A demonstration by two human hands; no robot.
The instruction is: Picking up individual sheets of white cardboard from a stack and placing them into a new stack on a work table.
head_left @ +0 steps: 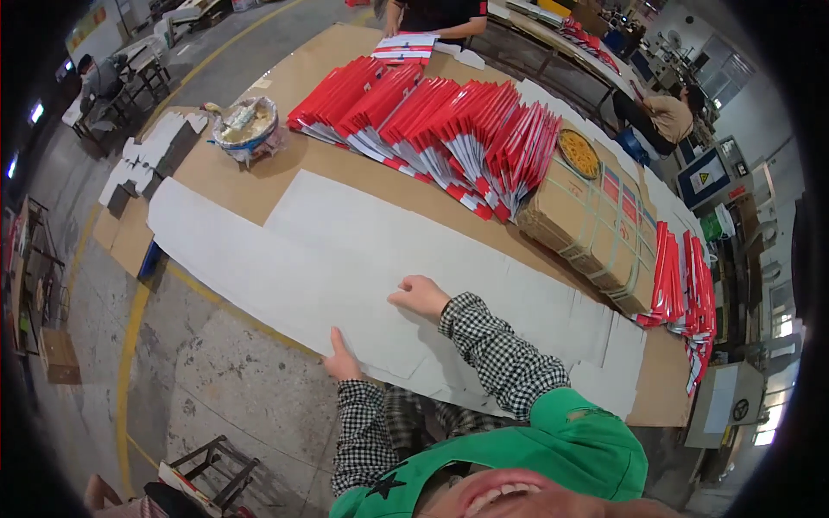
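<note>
**Across the middle of the frame: flat white card sheets under two hands**

Item 1. Work table (259, 186), brown board top, running from upper centre to lower right of the frame.

Item 2. White card sheets (285, 259), large flat blanks laid overlapping along the table's near edge. Long axis runs from left of centre down to the lower right, following the table edge; the left end points toward the upper left of the frame and overhangs the tabletop there. Risk, as a judgement: the overhanging end has no support, so a push or pull from the hands could tip the sheets toward the floor (216, 371), or slide the overlapped layers out of line.

Item 3. Red and white printed cartons (432, 129), folded flat, fanned in rows at upper centre, well apart from the hands. A sheet lifted carelessly could sweep into the nearest row.

Item 4. Bundle of brown cardboard (596, 229), strapped, right of centre, beside the fanned rows.

Item 5. Bowl-shaped container (246, 125), upper left of the table, contents unclear.

Item 6. Right hand (420, 296), centre frame, fingers loosely curled, resting palm-down on the sheets; gripping nothing.

Item 7. Left hand (342, 361), lower centre, at the sheets' near edge, thumb on top; whether the fingers curl under the edge cannot be told.
</note>
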